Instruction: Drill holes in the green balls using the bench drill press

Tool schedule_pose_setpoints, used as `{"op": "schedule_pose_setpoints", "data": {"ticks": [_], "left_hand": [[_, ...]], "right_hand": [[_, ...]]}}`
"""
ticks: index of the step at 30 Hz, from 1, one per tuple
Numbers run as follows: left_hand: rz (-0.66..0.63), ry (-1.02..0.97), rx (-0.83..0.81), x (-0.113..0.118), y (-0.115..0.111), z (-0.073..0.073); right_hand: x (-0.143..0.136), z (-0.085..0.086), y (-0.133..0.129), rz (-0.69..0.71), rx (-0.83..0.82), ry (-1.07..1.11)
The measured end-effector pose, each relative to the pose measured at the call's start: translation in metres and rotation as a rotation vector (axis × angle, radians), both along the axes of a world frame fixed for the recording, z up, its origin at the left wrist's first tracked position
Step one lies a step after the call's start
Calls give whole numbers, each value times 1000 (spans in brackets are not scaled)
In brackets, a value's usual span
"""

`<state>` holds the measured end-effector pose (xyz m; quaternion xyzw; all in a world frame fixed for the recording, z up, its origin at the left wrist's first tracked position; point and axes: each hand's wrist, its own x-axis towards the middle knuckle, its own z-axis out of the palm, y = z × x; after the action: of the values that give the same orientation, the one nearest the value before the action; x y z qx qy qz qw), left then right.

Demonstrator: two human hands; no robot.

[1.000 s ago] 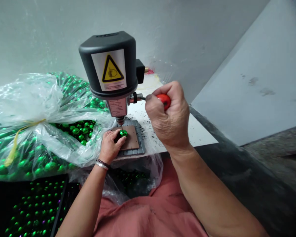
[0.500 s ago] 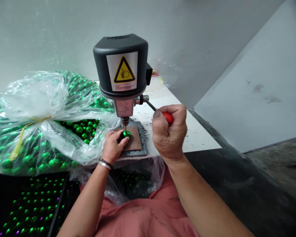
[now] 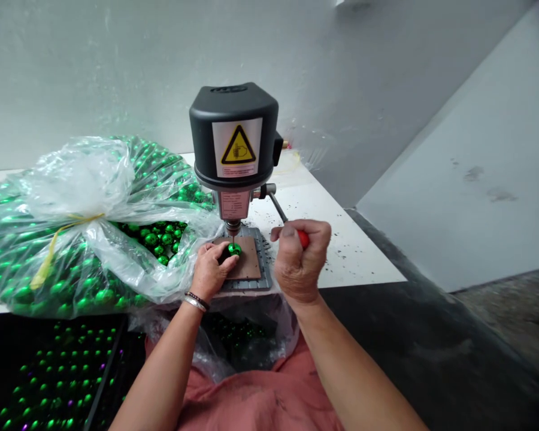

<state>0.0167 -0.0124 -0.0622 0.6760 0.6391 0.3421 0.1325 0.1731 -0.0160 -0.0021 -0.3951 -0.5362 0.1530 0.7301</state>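
A shiny green ball [image 3: 235,249] rests on a brown board [image 3: 248,263] under the bench drill press [image 3: 236,129]. My left hand [image 3: 210,266] grips the ball from the left, thumb and fingers around its side. The thin drill bit [image 3: 233,237] comes down to the top of the ball; whether it is inside cannot be made out. My right hand [image 3: 300,257] is wrapped round the red knob [image 3: 303,239] on the drill's feed lever [image 3: 278,208]. Beneath the board lies the grey slotted drill base [image 3: 264,278].
A big clear plastic bag [image 3: 85,179] of green balls, tied with yellow string, covers the table's left side. Dark shavings dot the white table [image 3: 363,257]. Below the edge hangs another plastic bag [image 3: 287,317] with green balls. More balls sit in rows at lower left [image 3: 67,371].
My right hand has pulled the lever knob lower and slightly nearer the drill. My left hand keeps hold of the ball. The whole view has shifted a little.
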Motion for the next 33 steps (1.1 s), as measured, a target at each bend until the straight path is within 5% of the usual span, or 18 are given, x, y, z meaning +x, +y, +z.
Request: {"op": "schedule_pose_setpoints", "data": {"ticks": [4,9,12,16,21,24,28,33], "left_hand": [[7,-3,-15,2,1,0],[-22,-73,-17,-1,-4,5],[-165,-197,-20,-13,-14,10],[-328,-318,-17,-24,-30,22],[3,-417,83,-35,-23,44],[224,-81,148,-60,-2,51],[242,428,-189,-96,22,38],[178,516,-409,-109,37,18]], "right_hand": [[-1,12,3,14,46,46],[1,78,17,-17,-9,-21],[2,99,23,7,-51,-33],[2,96,25,7,-55,-30],[1,91,21,25,-54,1],[2,92,19,18,-67,-15],[3,91,18,25,-83,-18],[3,88,18,45,-92,0]]}}
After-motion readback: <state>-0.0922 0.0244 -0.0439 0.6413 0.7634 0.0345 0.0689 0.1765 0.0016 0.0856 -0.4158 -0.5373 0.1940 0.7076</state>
